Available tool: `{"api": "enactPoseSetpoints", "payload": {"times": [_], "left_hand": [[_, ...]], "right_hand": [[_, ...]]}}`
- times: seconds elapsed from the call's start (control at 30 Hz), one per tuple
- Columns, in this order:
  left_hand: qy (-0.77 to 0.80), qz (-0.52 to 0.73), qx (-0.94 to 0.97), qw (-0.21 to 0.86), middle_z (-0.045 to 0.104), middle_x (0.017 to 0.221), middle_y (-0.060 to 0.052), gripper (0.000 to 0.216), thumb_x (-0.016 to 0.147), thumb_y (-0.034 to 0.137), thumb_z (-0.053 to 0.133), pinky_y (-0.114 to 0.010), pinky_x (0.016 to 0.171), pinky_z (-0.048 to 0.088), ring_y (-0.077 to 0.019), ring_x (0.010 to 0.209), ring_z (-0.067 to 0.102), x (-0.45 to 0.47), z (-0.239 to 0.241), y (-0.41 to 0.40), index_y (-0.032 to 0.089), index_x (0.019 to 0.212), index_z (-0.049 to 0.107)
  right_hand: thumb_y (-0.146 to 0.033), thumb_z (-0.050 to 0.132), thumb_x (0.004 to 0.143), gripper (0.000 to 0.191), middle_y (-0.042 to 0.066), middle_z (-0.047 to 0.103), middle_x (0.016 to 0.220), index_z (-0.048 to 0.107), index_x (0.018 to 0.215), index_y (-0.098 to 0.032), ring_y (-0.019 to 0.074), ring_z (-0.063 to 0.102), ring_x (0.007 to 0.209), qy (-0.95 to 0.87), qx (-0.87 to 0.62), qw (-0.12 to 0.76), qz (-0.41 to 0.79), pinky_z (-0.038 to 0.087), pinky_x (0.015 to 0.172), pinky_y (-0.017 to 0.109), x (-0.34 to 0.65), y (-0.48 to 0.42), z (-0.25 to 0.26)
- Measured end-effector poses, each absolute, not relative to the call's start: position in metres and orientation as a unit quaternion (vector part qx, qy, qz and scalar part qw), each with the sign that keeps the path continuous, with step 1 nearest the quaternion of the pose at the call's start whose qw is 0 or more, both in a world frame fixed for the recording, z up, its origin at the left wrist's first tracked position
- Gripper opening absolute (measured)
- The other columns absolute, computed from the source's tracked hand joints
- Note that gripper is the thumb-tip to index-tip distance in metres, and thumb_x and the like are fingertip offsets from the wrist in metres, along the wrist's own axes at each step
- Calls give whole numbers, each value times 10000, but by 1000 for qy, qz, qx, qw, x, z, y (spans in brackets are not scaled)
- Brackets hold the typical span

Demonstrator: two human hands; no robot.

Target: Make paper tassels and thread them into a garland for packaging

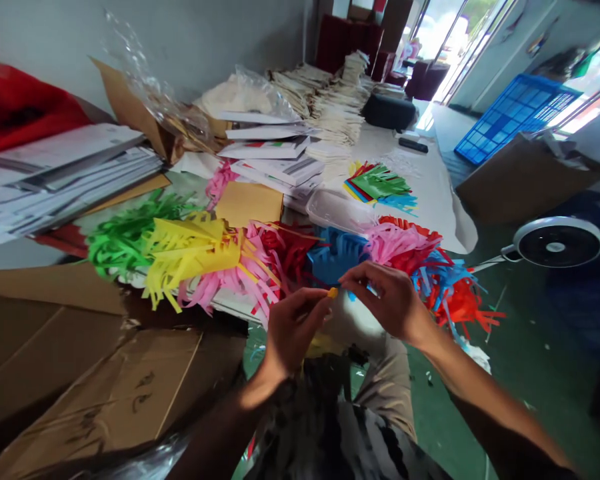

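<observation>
My left hand [293,330] and my right hand [387,300] meet in front of me, above my lap. Both pinch a small yellow paper piece [333,292] between their fingertips. Just beyond the hands, fringed paper strips lie along the table edge: green [123,240], yellow [190,250], pink [230,280], red [285,250], blue [335,253] and a mixed pink, red and blue heap [430,267] by my right hand.
Flattened cardboard [80,360] fills the lower left. Stacked papers [65,180] and booklets [270,150] cover the white table [430,187], along with a clear plastic lid [340,210] and another coloured fringe pile [380,183]. A fan [555,243] and a blue crate [515,113] stand at right.
</observation>
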State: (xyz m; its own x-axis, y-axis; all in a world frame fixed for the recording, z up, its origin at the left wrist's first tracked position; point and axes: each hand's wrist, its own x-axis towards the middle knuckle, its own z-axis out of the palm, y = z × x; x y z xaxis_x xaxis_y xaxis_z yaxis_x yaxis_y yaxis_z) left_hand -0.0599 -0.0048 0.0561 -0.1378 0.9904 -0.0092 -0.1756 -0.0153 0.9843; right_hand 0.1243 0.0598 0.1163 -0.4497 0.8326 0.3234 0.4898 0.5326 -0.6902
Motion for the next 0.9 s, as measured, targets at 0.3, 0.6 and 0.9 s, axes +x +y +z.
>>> {"api": "enactPoseSetpoints", "payload": {"times": [0.3, 0.6, 0.9], "left_hand": [[476, 575, 486, 454, 761, 803, -32, 163, 919, 377, 787, -227, 636, 525, -154, 719, 673, -42, 62, -23, 224, 948, 838], [468, 577, 505, 439, 790, 862, -34, 162, 923, 366, 787, -251, 680, 528, -163, 745, 692, -26, 70, -30, 232, 997, 842], [462, 577, 515, 433, 732, 759, -11, 142, 892, 360, 819, -244, 625, 450, -131, 664, 592, -18, 79, -30, 223, 858, 836]], "right_hand": [[-278, 692, 1022, 140, 18, 796, 1029, 810, 1093, -301, 174, 751, 916, -794, -367, 365, 319, 601, 821, 328, 145, 25, 123], [-300, 663, 1032, 112, 25, 748, 944, 765, 1025, -253, 173, 695, 853, -780, -400, 377, 298, 575, 783, 332, 157, 11, 120], [-296, 645, 1038, 126, 32, 751, 956, 765, 1030, -258, 178, 699, 873, -768, -397, 392, 313, 574, 763, 318, 164, -2, 119]]}}
